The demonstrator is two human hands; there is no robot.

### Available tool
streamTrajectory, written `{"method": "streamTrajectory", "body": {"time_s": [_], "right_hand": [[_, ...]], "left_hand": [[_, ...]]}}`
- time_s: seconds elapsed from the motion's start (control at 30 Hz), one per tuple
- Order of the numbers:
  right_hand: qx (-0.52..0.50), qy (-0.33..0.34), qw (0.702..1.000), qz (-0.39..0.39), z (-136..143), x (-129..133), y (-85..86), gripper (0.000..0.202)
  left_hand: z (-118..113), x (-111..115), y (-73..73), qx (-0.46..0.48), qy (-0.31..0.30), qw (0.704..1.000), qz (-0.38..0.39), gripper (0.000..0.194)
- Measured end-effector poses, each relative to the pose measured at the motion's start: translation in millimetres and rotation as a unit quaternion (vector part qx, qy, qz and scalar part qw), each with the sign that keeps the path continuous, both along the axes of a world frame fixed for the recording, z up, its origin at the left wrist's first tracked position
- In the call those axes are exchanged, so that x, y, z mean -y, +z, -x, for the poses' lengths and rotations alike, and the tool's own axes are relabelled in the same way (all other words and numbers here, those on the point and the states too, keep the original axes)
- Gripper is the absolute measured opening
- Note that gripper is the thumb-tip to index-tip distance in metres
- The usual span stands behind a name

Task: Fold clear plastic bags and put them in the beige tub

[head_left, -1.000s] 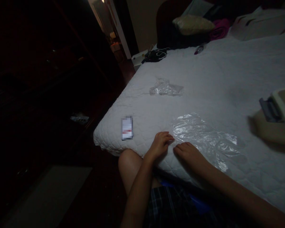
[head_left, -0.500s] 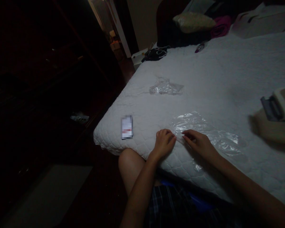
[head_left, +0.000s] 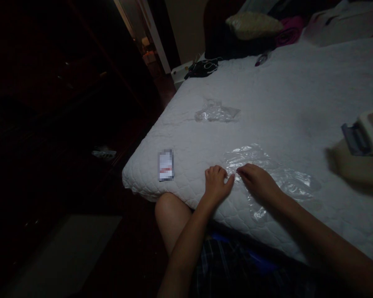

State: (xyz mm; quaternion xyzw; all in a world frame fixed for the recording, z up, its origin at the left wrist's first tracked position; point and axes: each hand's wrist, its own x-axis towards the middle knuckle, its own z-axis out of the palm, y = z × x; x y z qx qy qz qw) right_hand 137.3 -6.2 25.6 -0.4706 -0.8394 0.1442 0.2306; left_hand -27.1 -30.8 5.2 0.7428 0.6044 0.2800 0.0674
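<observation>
"Compared with a second ago, the right hand (head_left: 260,183) has shifted up and to the right on my feed, and the film's near end has swung left. What else do I have around it?"

"I see a phone-like item (head_left: 165,165), its face pixelated, on the white bedding (head_left: 186,140) left of the left hand (head_left: 216,184). A smaller plastic piece (head_left: 217,113) lies farther back. Well to the right sits a cream container (head_left: 354,165) with a grey latch (head_left: 357,140). Toward the headboard I get a beige pillow (head_left: 253,25), a magenta roll (head_left: 288,32) and a pale box (head_left: 345,25)."

"Anything blocking my view?"

"The right hand and forearm cover part of the clear plastic film (head_left: 250,155), which lies on the bedding at the fingertips. It looks thin, crinkled and shiny, spread flat in uneven folds."

"And the grip?"

"The left thumb stands apart from its curled fingers. The right fingertips look together at the film; I can't tell whether any is pinched between them."
</observation>
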Motion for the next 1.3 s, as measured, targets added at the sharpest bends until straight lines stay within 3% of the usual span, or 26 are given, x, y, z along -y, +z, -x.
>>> {"method": "streamTrajectory", "body": {"time_s": [0.17, 0.4, 0.47, 0.57, 0.7, 0.87, 1.1, 1.3], "right_hand": [[0.047, -0.009, 0.998, -0.029, -1.6, 0.3, -1.1, 0.027], [0.070, -0.011, 0.996, -0.048, -3.3, -2.2, -2.6, 0.027], [0.057, -0.013, 0.998, -0.036, -3.4, -4.0, -3.6, 0.028], [0.034, -0.017, 0.999, -0.023, -3.8, -6.0, -4.5, 0.028], [0.054, -0.023, 0.998, -0.029, -5.1, -6.8, -4.7, 0.026], [0.059, -0.012, 0.998, -0.025, -7.7, -7.3, -2.4, 0.027], [-0.017, -0.003, 0.999, -0.029, -29.2, 0.5, 12.4, 0.027], [-0.004, 0.096, 0.993, -0.065, -57.2, 22.3, 6.3, 0.025]], "left_hand": [[-2.1, -1.4, -3.6, -0.005, 0.026, 0.999, -0.021, 0.016], [-1.3, 0.6, -8.3, -0.032, 0.008, 0.998, -0.058, 0.019], [-0.6, 2.0, -8.6, -0.032, -0.020, 0.996, -0.084, 0.017], [0.4, 2.6, -9.0, -0.063, -0.113, 0.984, -0.125, 0.018], [0.6, -0.2, -9.5, -0.141, -0.193, 0.962, -0.129, 0.018], [0.1, -2.8, -10.7, -0.183, -0.187, 0.955, -0.139, 0.015], [2.3, 0.1, -13.5, -0.144, -0.181, 0.952, -0.200, 0.016], [-6.1, 10.8, -12.0, -0.118, -0.206, 0.957, -0.167, 0.020]]}}
